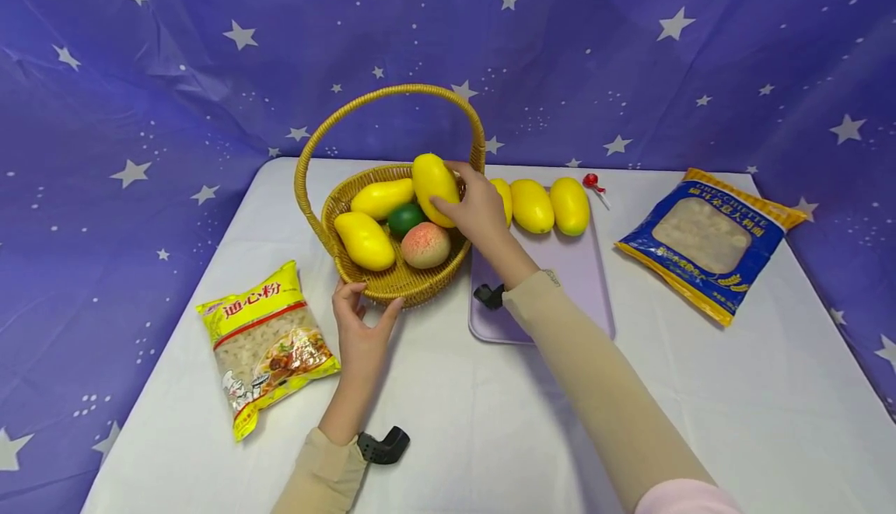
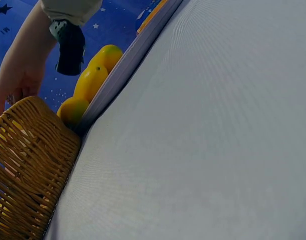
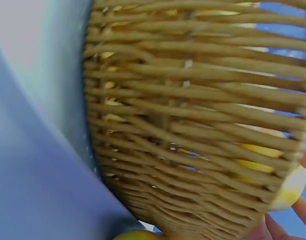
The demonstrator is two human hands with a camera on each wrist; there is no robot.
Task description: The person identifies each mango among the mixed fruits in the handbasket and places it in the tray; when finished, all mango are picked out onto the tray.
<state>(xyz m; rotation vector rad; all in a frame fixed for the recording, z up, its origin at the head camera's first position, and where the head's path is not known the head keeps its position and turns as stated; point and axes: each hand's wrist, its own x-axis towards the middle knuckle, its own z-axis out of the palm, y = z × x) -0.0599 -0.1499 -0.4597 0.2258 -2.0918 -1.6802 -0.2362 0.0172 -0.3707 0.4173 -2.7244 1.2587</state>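
My right hand (image 1: 483, 207) holds a yellow mango (image 1: 434, 187) at the right side of a wicker basket (image 1: 413, 292), thumb on its near side. Inside the basket lie two more mangoes (image 1: 366, 242), a dark green fruit (image 1: 404, 220) and a peach (image 1: 425, 246). My left hand (image 1: 362, 335) grips the basket's front rim, thumb and fingers spread apart. In the right wrist view the woven wall of the basket (image 3: 192, 110) covers most of the held yellow fruit (image 3: 291, 187). The left wrist view shows the basket's side (image 2: 30, 165) but not my left hand.
Right of the basket is a lilac tray (image 1: 581, 288) with several mangoes (image 1: 532, 207) along its far end. A red lollipop (image 1: 593, 183) lies beyond its corner. A blue orecchiette bag (image 1: 707, 242) lies at right, a yellow pasta bag (image 1: 269, 351) at left. The basket handle (image 1: 388, 92) arches upright.
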